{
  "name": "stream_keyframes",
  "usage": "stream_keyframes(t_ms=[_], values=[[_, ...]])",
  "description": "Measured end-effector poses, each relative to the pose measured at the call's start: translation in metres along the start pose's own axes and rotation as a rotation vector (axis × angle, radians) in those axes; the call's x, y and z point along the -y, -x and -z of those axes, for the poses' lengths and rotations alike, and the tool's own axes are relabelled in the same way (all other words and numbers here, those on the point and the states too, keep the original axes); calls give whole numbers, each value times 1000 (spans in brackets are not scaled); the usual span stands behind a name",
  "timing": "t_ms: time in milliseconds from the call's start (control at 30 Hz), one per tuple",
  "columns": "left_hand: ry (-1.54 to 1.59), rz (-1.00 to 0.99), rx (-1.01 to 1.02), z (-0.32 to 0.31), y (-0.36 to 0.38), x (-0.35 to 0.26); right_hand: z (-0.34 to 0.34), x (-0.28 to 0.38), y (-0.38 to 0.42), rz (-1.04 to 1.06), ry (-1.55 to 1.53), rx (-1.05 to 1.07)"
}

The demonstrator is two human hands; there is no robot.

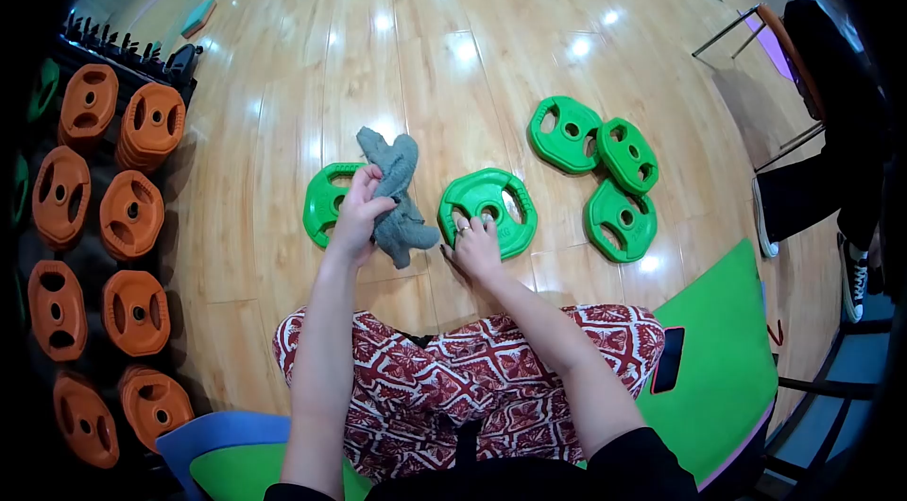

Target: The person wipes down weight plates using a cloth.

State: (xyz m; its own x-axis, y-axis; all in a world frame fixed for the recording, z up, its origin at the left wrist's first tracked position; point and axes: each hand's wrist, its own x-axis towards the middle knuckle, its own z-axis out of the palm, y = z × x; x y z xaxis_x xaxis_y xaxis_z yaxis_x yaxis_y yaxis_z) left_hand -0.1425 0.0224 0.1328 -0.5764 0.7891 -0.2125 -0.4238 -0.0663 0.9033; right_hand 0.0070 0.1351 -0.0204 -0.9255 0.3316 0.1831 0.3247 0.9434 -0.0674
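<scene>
A crumpled grey-green cloth (399, 165) is bunched in my left hand (355, 219), its fingers closed round one side of it. The cloth hangs over part of a green weight plate (316, 208) that lies on the floor. My right hand (477, 248) grips the near left edge of a second green weight plate (487, 181), with fingers in its grip slot. That plate appears to lie flat, its centre hole and right slot showing. Some of the right fingertips are hidden in the slot.
Three more green plates (564, 161) lie to the right, one leaning on the others. Stacks of orange plates (132, 217) stand on a rack at left. A green mat (718, 340) holds a phone (669, 359). A seated person's leg (803, 208) is at far right.
</scene>
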Motion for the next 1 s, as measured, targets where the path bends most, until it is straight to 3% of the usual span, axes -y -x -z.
stream_keyframes(t_ms=[167,267,367,433,567,633,700,767,800,833,900,967,1000], values=[[49,-14,34,-6,-1,-6,-13,-5,4,58,-74,18],[16,-2,38,-8,0,-4,1,-5,4,119,-4,-95],[-14,57,162,-15,6,-5,34,-7,-9,-83,-137,58],[33,121,323,-25,13,-12,55,-10,-15,-387,-572,-269],[99,86,505,-40,28,-23,88,-36,-14,-329,-555,-184],[93,67,515,-41,29,-25,81,-50,-9,-274,-560,-54],[213,45,491,-35,26,-18,80,-60,-4,-210,-406,-145],[204,3,431,-25,19,-12,86,-70,-6,-478,-1142,-2],[202,-35,368,-20,17,-10,90,-71,-4,-476,-1105,-190],[200,-37,365,-15,17,-9,103,-75,-3,-543,-997,-197],[283,-78,346,-7,16,-11,127,-77,-5,-445,-1017,-415],[287,-78,320,-4,15,-12,145,-80,-9,-367,-836,-556],[327,11,258,-2,12,-11,144,-85,-11,-403,-828,-461]])
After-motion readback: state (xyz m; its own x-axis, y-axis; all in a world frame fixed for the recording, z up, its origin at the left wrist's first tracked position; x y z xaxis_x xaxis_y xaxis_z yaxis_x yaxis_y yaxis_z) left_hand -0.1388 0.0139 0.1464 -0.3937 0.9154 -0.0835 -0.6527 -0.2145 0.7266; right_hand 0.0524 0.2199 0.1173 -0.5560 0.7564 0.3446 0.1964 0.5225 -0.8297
